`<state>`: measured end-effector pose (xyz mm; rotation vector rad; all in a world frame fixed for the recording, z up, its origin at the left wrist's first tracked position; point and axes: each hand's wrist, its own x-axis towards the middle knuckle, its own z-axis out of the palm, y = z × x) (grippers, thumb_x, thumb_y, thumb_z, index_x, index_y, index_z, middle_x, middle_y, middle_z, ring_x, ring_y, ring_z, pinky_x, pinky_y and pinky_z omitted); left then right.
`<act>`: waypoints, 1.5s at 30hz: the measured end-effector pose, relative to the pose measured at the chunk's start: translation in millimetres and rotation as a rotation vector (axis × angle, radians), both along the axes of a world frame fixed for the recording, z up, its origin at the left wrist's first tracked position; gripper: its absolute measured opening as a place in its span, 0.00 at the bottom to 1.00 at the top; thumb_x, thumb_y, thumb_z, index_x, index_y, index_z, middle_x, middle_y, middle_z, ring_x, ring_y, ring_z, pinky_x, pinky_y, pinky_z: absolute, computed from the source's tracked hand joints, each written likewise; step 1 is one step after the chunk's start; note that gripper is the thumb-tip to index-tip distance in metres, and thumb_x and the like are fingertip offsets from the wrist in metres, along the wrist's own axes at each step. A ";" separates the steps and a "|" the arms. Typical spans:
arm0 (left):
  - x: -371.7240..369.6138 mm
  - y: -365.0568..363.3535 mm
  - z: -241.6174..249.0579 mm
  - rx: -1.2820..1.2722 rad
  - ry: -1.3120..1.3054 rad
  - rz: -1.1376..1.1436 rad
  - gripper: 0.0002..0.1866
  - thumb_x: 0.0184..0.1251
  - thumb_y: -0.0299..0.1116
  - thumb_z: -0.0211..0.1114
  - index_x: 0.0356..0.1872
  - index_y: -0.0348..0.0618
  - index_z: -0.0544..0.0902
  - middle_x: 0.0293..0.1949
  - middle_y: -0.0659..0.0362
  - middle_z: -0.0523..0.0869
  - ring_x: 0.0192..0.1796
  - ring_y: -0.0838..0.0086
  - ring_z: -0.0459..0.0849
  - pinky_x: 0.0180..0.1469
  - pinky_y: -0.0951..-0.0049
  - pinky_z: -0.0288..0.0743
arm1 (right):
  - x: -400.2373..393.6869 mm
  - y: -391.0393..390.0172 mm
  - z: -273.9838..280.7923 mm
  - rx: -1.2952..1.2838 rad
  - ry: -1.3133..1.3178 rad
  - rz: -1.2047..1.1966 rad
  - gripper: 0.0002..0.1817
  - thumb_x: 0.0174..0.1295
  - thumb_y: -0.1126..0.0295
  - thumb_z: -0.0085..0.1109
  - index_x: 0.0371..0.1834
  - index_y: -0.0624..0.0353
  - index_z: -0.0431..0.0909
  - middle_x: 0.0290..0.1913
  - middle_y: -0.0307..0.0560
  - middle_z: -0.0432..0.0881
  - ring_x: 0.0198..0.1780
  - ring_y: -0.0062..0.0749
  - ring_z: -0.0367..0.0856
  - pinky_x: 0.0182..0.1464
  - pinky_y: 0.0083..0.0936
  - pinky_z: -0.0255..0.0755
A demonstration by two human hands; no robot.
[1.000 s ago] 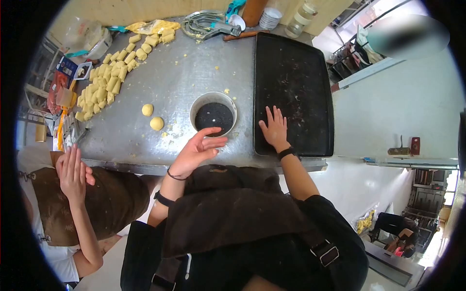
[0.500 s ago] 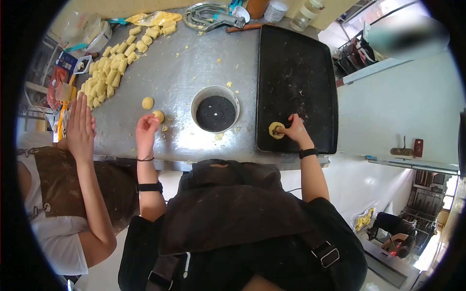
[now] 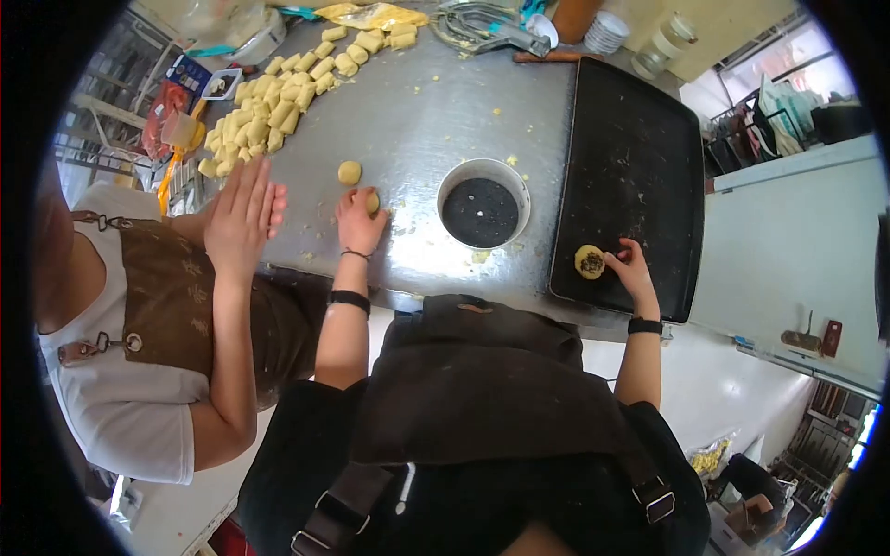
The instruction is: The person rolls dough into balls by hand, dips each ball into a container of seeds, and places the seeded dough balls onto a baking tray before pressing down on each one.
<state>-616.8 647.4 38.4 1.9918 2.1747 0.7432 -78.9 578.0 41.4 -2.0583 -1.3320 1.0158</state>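
Observation:
My left hand (image 3: 360, 225) curls round a small dough ball (image 3: 373, 202) on the steel worktop, partly hidden by the fingers. A second dough ball (image 3: 349, 173) lies just beyond it. Over the black baking tray (image 3: 640, 139), my right hand (image 3: 634, 274) has its thumb and index finger apart. The thumb tip is at the right edge of a flattened round dough piece (image 3: 590, 262) with dark seeds on its top. Between my hands stands a round metal tin (image 3: 525, 199) with a layer of small black seeds (image 3: 477, 215) inside.
At my left stands a co-worker in a brown apron, palms together (image 3: 243, 215). A heap of cut dough pieces (image 3: 269, 111) lies at the back left. A rolling pin (image 3: 547, 57), stacked white cups (image 3: 607, 32) and a glass jar (image 3: 664, 46) line the back.
My right fingers have drawn back from the dough piece on the tray, whose dark topping now shows. My left hand has closed further round its dough ball. The view has shifted left.

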 end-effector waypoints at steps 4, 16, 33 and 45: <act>-7.4 7.7 -11.5 -0.002 -0.008 0.024 0.22 0.49 0.31 0.69 0.50 0.52 0.81 0.48 0.50 0.79 0.48 0.52 0.79 0.53 0.59 0.74 | -13.7 -9.1 21.0 0.052 0.050 -0.071 0.33 0.49 0.57 0.73 0.57 0.60 0.71 0.40 0.43 0.72 0.36 0.24 0.71 0.42 0.22 0.70; 96.2 15.6 146.3 -0.238 -0.669 -0.575 0.15 0.59 0.30 0.66 0.48 0.42 0.82 0.39 0.56 0.86 0.40 0.71 0.84 0.42 0.72 0.78 | -15.8 -32.7 51.5 0.153 0.166 -0.161 0.28 0.53 0.62 0.71 0.57 0.57 0.72 0.42 0.43 0.74 0.38 0.24 0.73 0.44 0.22 0.71; 154.0 43.5 79.9 -0.523 -0.151 -0.920 0.19 0.48 0.25 0.67 0.45 0.46 0.79 0.41 0.51 0.79 0.43 0.60 0.80 0.48 0.67 0.75 | -77.7 -25.7 114.6 0.292 0.271 0.079 0.31 0.47 0.69 0.72 0.57 0.56 0.72 0.46 0.43 0.75 0.46 0.29 0.74 0.50 0.25 0.71; 198.6 -57.4 143.0 -0.920 -1.428 -0.500 0.21 0.70 0.29 0.53 0.62 0.49 0.62 0.61 0.59 0.66 0.55 0.72 0.77 0.52 0.68 0.78 | -151.1 -26.4 147.2 0.568 0.102 0.336 0.26 0.49 0.65 0.70 0.53 0.54 0.75 0.50 0.50 0.79 0.50 0.44 0.79 0.50 0.31 0.74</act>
